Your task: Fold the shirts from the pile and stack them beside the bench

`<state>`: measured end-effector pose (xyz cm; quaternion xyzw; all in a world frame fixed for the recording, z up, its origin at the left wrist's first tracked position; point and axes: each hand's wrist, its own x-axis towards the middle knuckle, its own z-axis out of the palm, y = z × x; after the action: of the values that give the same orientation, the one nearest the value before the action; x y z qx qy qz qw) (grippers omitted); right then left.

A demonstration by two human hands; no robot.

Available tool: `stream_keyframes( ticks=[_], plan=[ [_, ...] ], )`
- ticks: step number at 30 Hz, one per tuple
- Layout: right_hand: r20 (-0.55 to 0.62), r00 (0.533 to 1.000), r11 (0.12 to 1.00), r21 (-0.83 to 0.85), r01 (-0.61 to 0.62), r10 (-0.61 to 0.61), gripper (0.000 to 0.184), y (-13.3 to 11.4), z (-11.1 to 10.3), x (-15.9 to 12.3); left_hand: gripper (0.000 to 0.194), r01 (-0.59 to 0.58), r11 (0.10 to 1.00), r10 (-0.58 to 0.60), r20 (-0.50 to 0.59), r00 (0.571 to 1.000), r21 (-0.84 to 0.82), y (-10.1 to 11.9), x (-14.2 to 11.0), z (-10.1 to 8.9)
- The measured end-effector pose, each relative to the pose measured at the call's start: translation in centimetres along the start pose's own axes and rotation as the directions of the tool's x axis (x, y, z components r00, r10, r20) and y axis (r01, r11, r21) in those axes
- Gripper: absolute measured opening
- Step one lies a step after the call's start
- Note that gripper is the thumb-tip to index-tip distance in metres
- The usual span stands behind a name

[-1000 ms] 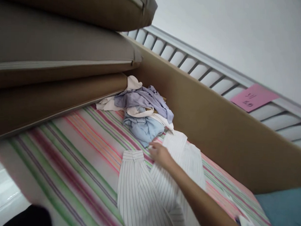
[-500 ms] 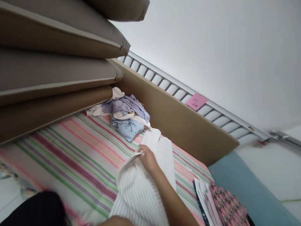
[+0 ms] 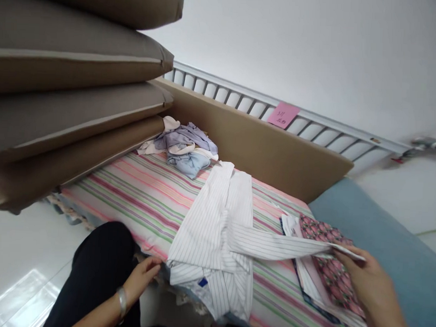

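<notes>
A white pinstriped shirt (image 3: 208, 225) lies along the striped bed cover, its sides folded inward and its collar end, with a blue label (image 3: 203, 281), nearest me. My right hand (image 3: 367, 278) is closed on the cuff of one sleeve, which stretches rightward over a neat stack of folded clothes (image 3: 328, 277) with a pink patterned piece on top. Beside the shirt's near left corner is my left hand (image 3: 142, 277), wearing a bracelet, its fingers loosely extended and seemingly just short of the fabric.
A heap of purple, blue and pale clothes (image 3: 190, 150) lies at the far end, against a brown panel (image 3: 275, 160). Stacked cushions (image 3: 77, 106) rise on the left. A blue pad (image 3: 376, 226) borders the right. My knee (image 3: 100, 259) is at the near edge.
My right hand has gone from the shirt's middle out to the right, drawing the sleeve sideways. The shirt's near portion now lies flat. My left hand has come into clearer view.
</notes>
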<state>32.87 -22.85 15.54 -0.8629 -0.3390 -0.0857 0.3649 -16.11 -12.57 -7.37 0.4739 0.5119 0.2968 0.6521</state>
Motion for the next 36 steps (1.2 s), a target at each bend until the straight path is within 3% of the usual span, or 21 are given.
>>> stream_keyframes(
  ticks=[3, 8, 15, 23, 27, 31, 36],
  plan=[
    [0.028, 0.999, 0.999, -0.005, -0.044, 0.044, 0.033, 0.8, -1.4, 0.6, 0.04, -0.09, 0.994, 0.089, 0.021, 0.996, 0.068, -1.1, -0.6, 0.6],
    [-0.02, 0.985, 0.967, -0.185, -0.173, 0.172, 0.01, -0.1, -3.9, 2.9, 0.036, -0.197, 0.968, 0.187, 0.075, 0.979, 0.158, 0.1, -0.6, 1.3],
    [-0.018, 0.978, 0.923, -0.327, -0.203, 0.209, 0.026, 0.9, -3.8, 6.4, 0.03, -0.117, 0.847, 0.197, -0.101, 0.975, 0.519, 1.5, 1.1, 2.7],
    [-0.054, 0.928, 0.899, -0.236, -0.369, 0.368, 0.042, 3.6, -2.1, 8.0, 0.031, -0.125, 0.817, 0.131, 0.03, 0.991, 0.562, 1.4, 2.0, 2.2],
    [-0.045, 0.954, 0.951, -0.068, -0.3, 0.298, 0.051, 4.8, -0.2, 5.0, 0.038, -0.132, 0.785, 0.114, 0.067, 0.991, 0.605, 0.5, 2.6, 1.2],
    [0.036, 0.96, 0.951, 0.127, -0.281, 0.278, 0.041, 6.2, 3.7, -1.9, 0.042, -0.158, 0.764, 0.118, 0.104, 0.987, 0.626, -0.3, 3.0, 0.9],
    [0.268, 0.842, 0.786, 0.309, -0.535, 0.468, 0.035, 8.6, 8.6, -10.2, 0.035, -0.145, 0.703, 0.082, 0.123, 0.989, 0.696, 0.8, 1.7, 0.8]
  ],
)
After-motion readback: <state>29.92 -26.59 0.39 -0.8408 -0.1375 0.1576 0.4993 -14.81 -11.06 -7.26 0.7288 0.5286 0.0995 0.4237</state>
